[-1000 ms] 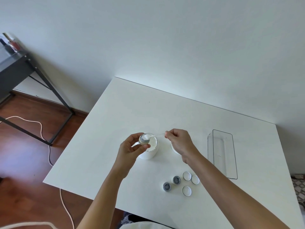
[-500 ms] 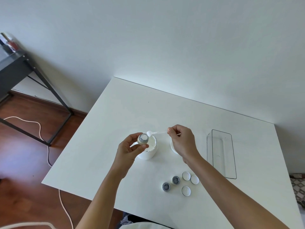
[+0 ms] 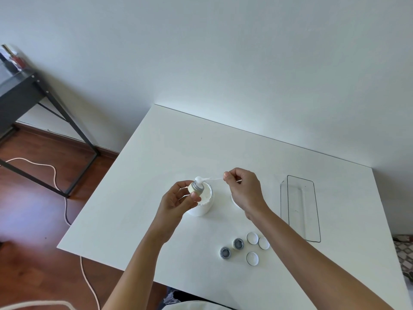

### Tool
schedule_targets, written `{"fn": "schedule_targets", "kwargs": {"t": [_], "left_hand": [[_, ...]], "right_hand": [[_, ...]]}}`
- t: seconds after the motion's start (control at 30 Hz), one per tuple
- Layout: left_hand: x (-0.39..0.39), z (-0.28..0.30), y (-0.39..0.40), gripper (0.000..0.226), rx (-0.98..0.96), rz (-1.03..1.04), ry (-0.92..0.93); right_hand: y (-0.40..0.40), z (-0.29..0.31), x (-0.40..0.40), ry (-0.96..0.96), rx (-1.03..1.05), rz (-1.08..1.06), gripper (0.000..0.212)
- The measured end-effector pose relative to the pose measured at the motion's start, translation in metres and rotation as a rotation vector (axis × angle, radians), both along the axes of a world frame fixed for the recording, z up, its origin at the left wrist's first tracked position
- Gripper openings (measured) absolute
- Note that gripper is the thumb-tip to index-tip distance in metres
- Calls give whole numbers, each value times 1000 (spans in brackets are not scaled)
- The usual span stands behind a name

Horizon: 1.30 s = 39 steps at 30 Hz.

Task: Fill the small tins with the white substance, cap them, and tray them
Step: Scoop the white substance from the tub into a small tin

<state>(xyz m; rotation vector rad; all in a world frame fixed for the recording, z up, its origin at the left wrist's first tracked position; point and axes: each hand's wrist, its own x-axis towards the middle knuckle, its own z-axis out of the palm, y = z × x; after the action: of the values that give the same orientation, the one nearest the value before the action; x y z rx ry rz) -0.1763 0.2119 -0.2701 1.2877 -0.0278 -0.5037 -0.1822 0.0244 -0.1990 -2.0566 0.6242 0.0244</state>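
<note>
A white table [image 3: 169,139] is filling mid-frame under a white jar [image 3: 204,201], silver tins [image 3: 232,248] and white lids [image 3: 256,247]. Red-brown floor [image 3: 33,211] is showing at left beneath a black frame [image 3: 73,128].

I read the tin [image 3: 197,186] in the left hand [image 3: 178,201] as dull grey metal | white jar [image 3: 204,203] behind it: matt, rough smeared rim | tray [image 3: 300,206] right of the right hand [image 3: 244,190]: clear glossy plastic | table [image 3: 156,175]: smooth matt white | floor [image 3: 33,198] left: glossy wood
</note>
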Motion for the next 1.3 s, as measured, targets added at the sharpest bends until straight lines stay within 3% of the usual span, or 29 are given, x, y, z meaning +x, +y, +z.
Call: {"fn": "schedule_targets", "kwargs": {"t": [0.43, 0.8, 0.87, 0.93, 1.07, 1.13, 1.3], "left_hand": [[0, 3, -5, 36, -51, -25, 66], [-1, -4, 4, 34, -35, 82, 124], [-2, -6, 8, 33, -33, 104, 134], [-2, -7, 10, 33, -36, 117, 139], [-2, -5, 8, 33, -56, 123, 139], [-1, -4, 7, 33, -62, 122, 138], [1, -2, 4, 32, -72, 118, 135]], "right_hand": [[-11, 2, -2, 16, 95, 76, 21], [-25, -8, -4, 207, 543, -89, 24], [-22, -16, -5, 140, 330, -53, 20], [-20, -26, -8, -20, -47, 85, 17], [-23, -38, -10, -309, -694, 624, 6], [-26, -37, -9, -418, -1029, 908, 20], [-43, -21, -3, -532, -1282, 1259, 20]]}}
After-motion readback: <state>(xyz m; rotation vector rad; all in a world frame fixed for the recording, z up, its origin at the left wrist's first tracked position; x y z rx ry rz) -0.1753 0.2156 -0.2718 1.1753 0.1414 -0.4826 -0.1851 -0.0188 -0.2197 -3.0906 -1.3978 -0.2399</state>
